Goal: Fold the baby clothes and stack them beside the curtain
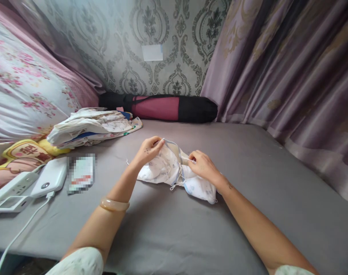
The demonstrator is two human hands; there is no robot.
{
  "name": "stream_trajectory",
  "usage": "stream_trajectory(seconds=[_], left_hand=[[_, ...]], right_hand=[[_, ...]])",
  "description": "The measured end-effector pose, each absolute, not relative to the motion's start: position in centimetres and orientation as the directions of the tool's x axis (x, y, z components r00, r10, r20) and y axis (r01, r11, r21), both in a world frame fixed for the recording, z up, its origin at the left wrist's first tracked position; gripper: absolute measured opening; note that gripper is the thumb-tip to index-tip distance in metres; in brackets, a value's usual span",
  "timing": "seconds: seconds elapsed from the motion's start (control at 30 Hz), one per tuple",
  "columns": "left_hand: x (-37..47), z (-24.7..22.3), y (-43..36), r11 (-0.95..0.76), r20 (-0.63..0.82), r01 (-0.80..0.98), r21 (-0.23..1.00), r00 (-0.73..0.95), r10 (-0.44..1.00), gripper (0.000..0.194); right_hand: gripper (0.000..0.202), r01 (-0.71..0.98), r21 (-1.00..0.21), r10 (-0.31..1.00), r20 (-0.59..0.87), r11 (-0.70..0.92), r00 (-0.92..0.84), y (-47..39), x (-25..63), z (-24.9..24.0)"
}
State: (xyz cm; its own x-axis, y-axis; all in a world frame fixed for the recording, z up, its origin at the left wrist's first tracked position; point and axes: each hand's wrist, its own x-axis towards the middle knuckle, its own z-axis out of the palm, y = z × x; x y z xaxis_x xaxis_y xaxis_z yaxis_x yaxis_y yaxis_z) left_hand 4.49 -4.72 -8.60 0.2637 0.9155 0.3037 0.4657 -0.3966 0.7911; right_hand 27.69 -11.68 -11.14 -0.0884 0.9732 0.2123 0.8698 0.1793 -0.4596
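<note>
A small white baby garment [162, 170] with a faint print, pale blue edging and thin white tie strings [174, 182] lies bunched on the grey sheet in front of me. My left hand [151, 149] is closed, pinching the upper blue-trimmed edge and lifting it a little off the sheet. On the other side, my right hand [204, 165] has its fingers curled together on a white tie by the opening. Part of the garment is hidden under my right hand and wrist.
A pile of folded clothes [90, 128] lies at the back left. Near the left edge are a power strip [17, 187], a white power bank [51, 173] with a cable, a blurred packet [82, 173] and a yellow cushion [25, 154]. A black-and-maroon bag [159, 108] lies along the wall.
</note>
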Motion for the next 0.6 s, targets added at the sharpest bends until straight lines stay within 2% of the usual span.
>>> stream_trajectory(seconds=[0.1,0.2,0.33,0.43,0.6], left_hand=[[4.4,-8.8,-4.5,-0.383,0.290,0.466,0.798,0.260,0.921,0.039],[4.4,-8.9,-4.3,-0.368,0.283,0.457,0.810,0.246,0.927,0.036],[4.5,-8.9,-4.3,-0.340,0.254,0.398,0.852,0.254,0.933,0.034],[4.4,-8.7,-4.5,-0.315,0.220,0.370,0.874,0.277,0.935,0.035],[3.9,-8.0,-5.3,-0.296,0.198,0.316,0.901,0.307,0.931,0.041]], right_hand=[[0.003,0.728,-0.677,0.985,0.173,0.105,0.019,-10.9,28.9,-10.4],[0.010,0.587,-0.802,0.982,0.180,0.111,0.060,-10.2,30.2,-10.2],[0.021,0.566,-0.815,0.979,0.193,0.124,0.064,-9.8,31.0,-10.5],[0.020,0.609,-0.782,0.977,0.205,0.129,0.056,-10.0,30.8,-10.4],[0.019,0.660,-0.716,0.954,0.298,0.228,-0.006,-10.7,30.5,-9.8]])
